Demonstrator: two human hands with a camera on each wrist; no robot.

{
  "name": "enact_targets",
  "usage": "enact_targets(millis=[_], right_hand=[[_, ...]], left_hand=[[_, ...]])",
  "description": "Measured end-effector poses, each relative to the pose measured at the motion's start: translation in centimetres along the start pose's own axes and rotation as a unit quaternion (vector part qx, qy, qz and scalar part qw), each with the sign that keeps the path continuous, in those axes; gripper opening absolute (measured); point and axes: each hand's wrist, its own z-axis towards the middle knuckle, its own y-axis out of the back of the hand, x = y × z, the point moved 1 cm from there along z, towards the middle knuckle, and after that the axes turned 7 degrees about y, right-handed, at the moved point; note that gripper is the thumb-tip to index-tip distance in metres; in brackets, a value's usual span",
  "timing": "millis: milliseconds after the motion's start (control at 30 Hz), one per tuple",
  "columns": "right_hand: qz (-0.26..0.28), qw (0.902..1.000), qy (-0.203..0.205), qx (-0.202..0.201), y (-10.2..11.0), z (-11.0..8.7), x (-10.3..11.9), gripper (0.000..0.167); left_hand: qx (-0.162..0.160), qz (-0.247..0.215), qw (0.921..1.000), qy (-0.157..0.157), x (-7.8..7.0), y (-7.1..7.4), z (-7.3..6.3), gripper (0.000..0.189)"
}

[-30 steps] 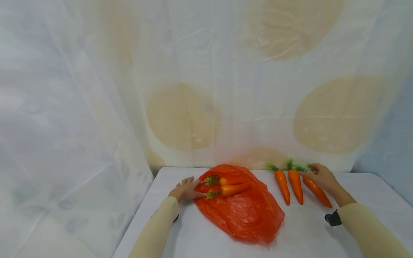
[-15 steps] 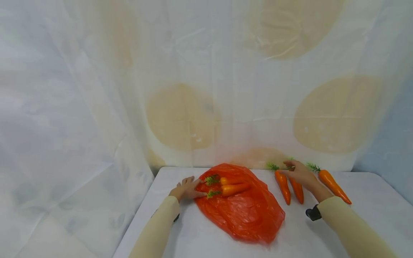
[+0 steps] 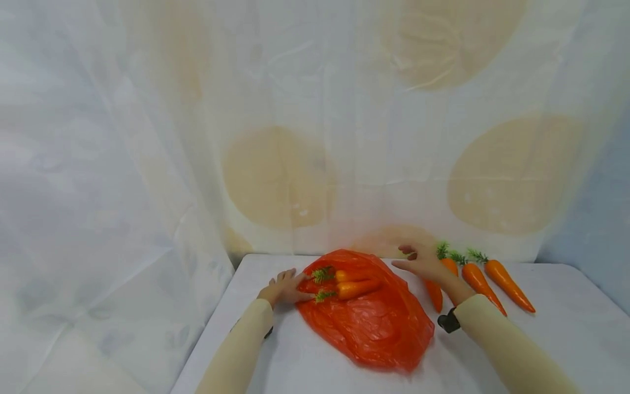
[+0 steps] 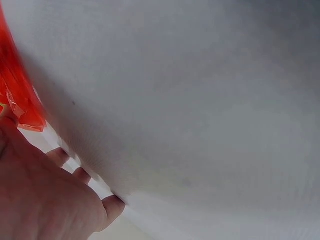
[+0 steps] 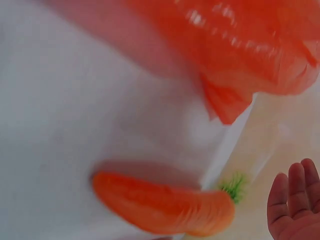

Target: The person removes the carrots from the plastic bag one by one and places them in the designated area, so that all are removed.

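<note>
A red plastic bag (image 3: 369, 328) lies spread on the table. Two carrots, the upper carrot (image 3: 354, 276) and the lower carrot (image 3: 359, 289), lie at its left part, leafy tops facing left; whether they are in or on it I cannot tell. My left hand (image 3: 286, 290) rests at the bag's left edge, its fingers (image 4: 82, 176) extended along the table edge. My right hand (image 3: 428, 265) hovers between the bag and the right-hand carrots, fingers spread, holding nothing. It partly hides the nearest carrot (image 3: 434, 296). The right wrist view shows one carrot (image 5: 165, 205) below the bag.
Right of my right hand lie more carrots, among them a middle carrot (image 3: 481, 284) and the outermost carrot (image 3: 509, 285), tops toward the back. The white table (image 3: 300, 355) ends at a hanging, spotted cloth (image 3: 384, 164) behind it.
My right hand has moved left across the row of carrots, from the right-hand ones toward the bag, uncovering the carrots it hid. My left hand, the bag and the carrots have stayed put.
</note>
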Motion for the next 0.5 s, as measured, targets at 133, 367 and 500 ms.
enact_targets(millis=[133,367,500], right_hand=[[0.002,0.9999,0.012,0.001,-1.1,0.2,1.1,0.062],[0.040,0.9989,0.014,0.020,-2.9,0.7,2.2,0.059],[0.040,0.9987,0.028,0.014,-3.7,1.0,2.7,0.058]], left_hand=[[-0.002,0.010,0.9999,-0.004,0.0,0.0,0.2,0.076],[-0.006,0.018,0.9997,-0.015,0.0,0.2,-0.1,0.074],[-0.001,0.018,0.9997,-0.017,-0.1,0.1,-0.2,0.076]])
